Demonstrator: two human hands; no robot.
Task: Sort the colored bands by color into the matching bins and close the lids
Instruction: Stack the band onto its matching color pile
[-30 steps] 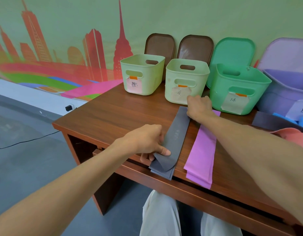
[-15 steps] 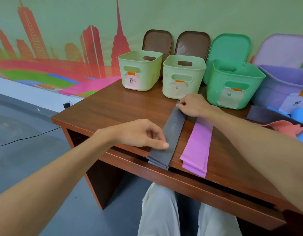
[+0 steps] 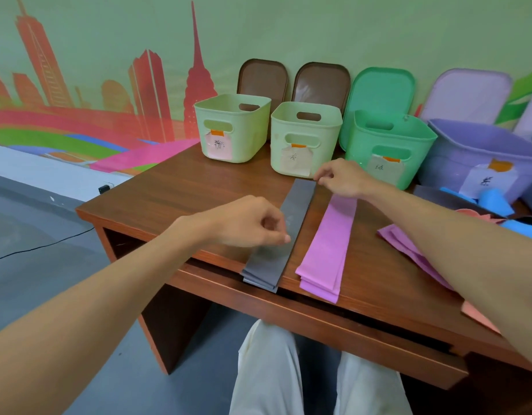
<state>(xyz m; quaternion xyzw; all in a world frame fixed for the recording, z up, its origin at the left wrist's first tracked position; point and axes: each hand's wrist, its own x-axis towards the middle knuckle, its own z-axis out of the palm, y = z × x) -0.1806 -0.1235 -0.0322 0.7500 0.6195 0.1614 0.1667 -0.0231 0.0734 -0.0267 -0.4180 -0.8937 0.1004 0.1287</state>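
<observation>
Where desk [image 3: 175,187] meets mural wall [image 3: 79,85], bins [image 3: 233,127] stand.

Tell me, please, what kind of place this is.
Probably an indoor activity room or office set up for sorting: a wooden desk, a skyline mural painted behind it, and a row of labelled bins with their lids off.

a grey band [image 3: 291,223] and a pink band [image 3: 330,238] on a red-brown wood-grain surface [image 3: 198,187].
behind them, two pale green bins [image 3: 231,130] with brown lids [image 3: 263,76], a mint green bin [image 3: 387,139] with a matching lid [image 3: 381,88], and a lilac bin [image 3: 468,151]. blue bands [image 3: 495,199] and a salmon band [image 3: 480,214] at right. the pale green wall [image 3: 318,25] has an orange-red skyline mural [image 3: 151,85].
</observation>
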